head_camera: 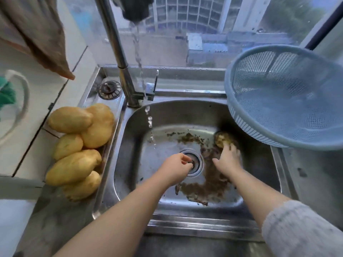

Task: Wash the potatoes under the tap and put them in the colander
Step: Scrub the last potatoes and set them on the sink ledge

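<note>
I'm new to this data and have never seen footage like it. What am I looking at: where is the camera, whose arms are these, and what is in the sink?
There is no machine here. A person works with two bare hands, and the single picture comes from a camera worn on the head, looking down.

The steel sink has mud on its floor, and the tap runs water into it. The left hand is at the drain with curled fingers; I cannot tell what its grip holds, if anything. The right hand lays its fingers on a muddy potato by the sink's right wall.

A pile of yellow potatoes lies left of the sink. The blue colander leans at the sink's right rear corner, with nothing in it.
</note>
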Action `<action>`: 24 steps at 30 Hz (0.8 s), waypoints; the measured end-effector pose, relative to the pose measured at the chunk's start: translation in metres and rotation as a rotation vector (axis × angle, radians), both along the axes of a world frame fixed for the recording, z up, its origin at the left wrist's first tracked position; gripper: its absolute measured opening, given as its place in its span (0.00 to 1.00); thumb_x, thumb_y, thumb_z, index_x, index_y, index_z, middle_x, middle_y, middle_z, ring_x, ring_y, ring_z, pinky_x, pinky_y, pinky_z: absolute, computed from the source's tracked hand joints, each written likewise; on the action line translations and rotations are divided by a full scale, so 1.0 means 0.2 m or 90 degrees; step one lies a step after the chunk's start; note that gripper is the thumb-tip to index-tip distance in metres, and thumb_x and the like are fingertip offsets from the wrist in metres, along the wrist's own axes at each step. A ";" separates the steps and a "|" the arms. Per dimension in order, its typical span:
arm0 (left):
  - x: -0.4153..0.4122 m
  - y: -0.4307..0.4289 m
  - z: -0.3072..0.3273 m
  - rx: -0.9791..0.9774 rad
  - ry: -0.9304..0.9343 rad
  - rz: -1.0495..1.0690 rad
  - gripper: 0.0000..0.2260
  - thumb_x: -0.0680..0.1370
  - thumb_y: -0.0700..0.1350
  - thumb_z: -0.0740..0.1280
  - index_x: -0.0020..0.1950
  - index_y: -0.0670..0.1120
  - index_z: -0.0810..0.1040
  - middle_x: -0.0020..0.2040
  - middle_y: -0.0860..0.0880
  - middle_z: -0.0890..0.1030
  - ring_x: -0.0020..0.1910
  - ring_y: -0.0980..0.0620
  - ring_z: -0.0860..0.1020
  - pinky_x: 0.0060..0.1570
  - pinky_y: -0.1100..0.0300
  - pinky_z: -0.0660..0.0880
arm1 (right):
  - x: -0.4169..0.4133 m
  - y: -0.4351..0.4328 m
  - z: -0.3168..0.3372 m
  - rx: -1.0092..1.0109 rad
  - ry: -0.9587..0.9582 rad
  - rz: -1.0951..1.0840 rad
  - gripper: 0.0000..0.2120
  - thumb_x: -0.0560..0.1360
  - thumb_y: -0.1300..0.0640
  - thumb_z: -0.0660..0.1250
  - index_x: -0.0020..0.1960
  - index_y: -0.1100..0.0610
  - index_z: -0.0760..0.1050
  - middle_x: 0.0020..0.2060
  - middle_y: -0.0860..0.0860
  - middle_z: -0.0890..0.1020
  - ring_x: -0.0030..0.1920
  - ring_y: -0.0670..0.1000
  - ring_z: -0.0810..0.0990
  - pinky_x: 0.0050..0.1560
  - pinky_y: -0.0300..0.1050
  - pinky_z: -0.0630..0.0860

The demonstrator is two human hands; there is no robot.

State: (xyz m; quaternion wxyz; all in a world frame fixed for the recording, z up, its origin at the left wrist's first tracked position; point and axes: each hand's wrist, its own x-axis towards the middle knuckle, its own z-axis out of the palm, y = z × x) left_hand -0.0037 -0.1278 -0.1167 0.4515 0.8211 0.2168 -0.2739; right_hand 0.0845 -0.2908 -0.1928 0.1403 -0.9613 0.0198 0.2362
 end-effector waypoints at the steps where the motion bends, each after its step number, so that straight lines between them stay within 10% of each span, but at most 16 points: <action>1: 0.02 -0.01 -0.02 0.000 0.004 0.005 0.14 0.81 0.46 0.61 0.66 0.45 0.74 0.63 0.45 0.77 0.60 0.48 0.76 0.54 0.58 0.72 | 0.03 0.00 -0.03 -0.004 -0.012 -0.006 0.38 0.76 0.52 0.67 0.78 0.59 0.51 0.78 0.58 0.51 0.76 0.60 0.51 0.73 0.53 0.56; 10: 0.08 -0.03 -0.15 -0.006 0.021 0.061 0.13 0.81 0.45 0.61 0.66 0.46 0.74 0.61 0.46 0.77 0.56 0.50 0.76 0.49 0.61 0.71 | 0.08 0.00 -0.16 -0.082 -0.160 0.015 0.39 0.70 0.47 0.73 0.75 0.51 0.57 0.68 0.58 0.64 0.67 0.60 0.63 0.66 0.53 0.65; 13: 0.07 -0.03 -0.17 -0.004 0.026 0.055 0.13 0.82 0.46 0.61 0.66 0.47 0.74 0.61 0.47 0.78 0.55 0.50 0.77 0.44 0.62 0.72 | 0.08 0.01 -0.22 -0.072 -0.069 0.061 0.44 0.71 0.46 0.73 0.78 0.46 0.50 0.74 0.57 0.55 0.71 0.61 0.60 0.67 0.55 0.65; 19: 0.04 0.01 -0.20 0.002 0.029 0.080 0.13 0.81 0.46 0.61 0.65 0.47 0.74 0.60 0.48 0.79 0.58 0.51 0.77 0.51 0.60 0.72 | 0.07 0.06 -0.26 0.006 0.022 0.105 0.40 0.72 0.58 0.71 0.77 0.45 0.53 0.66 0.57 0.71 0.59 0.59 0.76 0.52 0.50 0.76; 24: -0.02 0.04 -0.15 -0.017 0.042 0.114 0.14 0.81 0.46 0.62 0.67 0.48 0.73 0.63 0.47 0.77 0.59 0.50 0.77 0.53 0.58 0.73 | 0.01 0.10 -0.08 0.303 0.206 0.021 0.39 0.66 0.58 0.77 0.72 0.52 0.63 0.59 0.53 0.76 0.55 0.53 0.76 0.52 0.43 0.74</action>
